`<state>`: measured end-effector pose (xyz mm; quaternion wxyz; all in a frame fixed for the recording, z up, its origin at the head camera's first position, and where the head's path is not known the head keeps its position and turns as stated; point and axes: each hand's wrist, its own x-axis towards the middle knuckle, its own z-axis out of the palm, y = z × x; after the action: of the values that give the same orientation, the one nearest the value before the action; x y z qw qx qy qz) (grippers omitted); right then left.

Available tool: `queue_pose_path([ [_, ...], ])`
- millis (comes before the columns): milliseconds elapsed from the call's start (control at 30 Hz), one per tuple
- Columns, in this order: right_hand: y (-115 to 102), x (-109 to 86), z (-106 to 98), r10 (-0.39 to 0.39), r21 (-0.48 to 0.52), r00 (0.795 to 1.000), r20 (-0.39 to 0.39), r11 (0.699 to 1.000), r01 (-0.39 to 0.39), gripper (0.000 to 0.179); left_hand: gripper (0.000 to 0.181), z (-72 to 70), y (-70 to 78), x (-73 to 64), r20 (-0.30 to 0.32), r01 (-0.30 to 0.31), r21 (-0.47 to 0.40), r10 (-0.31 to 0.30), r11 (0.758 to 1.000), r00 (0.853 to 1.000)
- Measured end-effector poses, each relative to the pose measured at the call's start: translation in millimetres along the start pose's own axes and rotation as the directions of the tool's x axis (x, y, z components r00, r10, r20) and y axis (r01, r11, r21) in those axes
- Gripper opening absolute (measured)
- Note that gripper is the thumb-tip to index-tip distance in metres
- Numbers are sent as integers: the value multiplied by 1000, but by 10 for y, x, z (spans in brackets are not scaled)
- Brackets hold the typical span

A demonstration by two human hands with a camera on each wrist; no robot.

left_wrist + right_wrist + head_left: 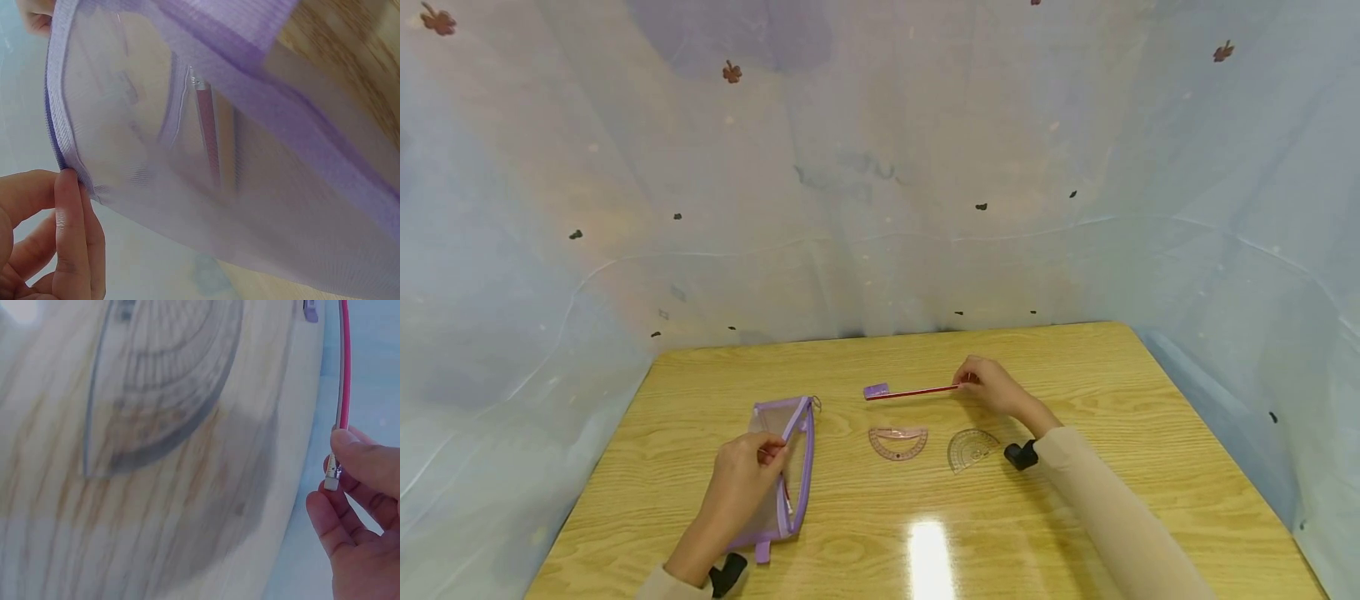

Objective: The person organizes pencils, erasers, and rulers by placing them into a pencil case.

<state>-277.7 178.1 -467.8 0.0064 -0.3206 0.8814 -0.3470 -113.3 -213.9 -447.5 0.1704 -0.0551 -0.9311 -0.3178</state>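
Note:
My left hand (743, 471) pinches the zip edge of a purple mesh pencil case (767, 529), holding its mouth apart. Through the mesh in the left wrist view a red pencil (208, 125) shows inside. At the back of the table my right hand (996, 390) pinches a red-and-white pencil (925, 391) near its end with the white eraser (331, 484). The pencil's far tip points left, beside a small purple item (876, 390), likely a sharpener or eraser. Nearer me lie a pink protractor (898, 451) and a clear protractor (972, 448).
The wooden table (1045, 533) has a patterned curtain (880, 275) behind it and along both sides. Each wrist carries a black camera mount, such as the right one (1021, 455). A bright light reflection lies on the table's front middle.

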Motion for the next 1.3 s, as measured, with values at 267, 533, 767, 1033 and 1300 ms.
queue_pose_path([
  [267, -135, 11, 53, -38, -1, 999, 21, 999, 38, 7, 7, -2, -5, 6, 10, 6, -8, -6, 1000, 1000],
  [533, -236, 33, 113, -85, 1, 996, 32, 996, 85, 5, 6, -6, 5, 8, 12, 3, -6, -3, 1000, 1000],
  [767, -329, 50, 182, -93, 12, 995, 43, 996, 93, 6, 6, -4, 5, 6, 18, 2, 0, -2, 1000, 1000],
  [1033, -427, 89, 251, -105, 17, 992, 65, 994, 104, 6, 7, 1, 7, 7, 14, -6, -2, 6, 1000, 1000],
  [1300, -492, 123, 303, -91, 34, 992, 83, 995, 89, 6, 7, 5, 10, 9, 16, -8, -8, 8, 1000, 1000],
])
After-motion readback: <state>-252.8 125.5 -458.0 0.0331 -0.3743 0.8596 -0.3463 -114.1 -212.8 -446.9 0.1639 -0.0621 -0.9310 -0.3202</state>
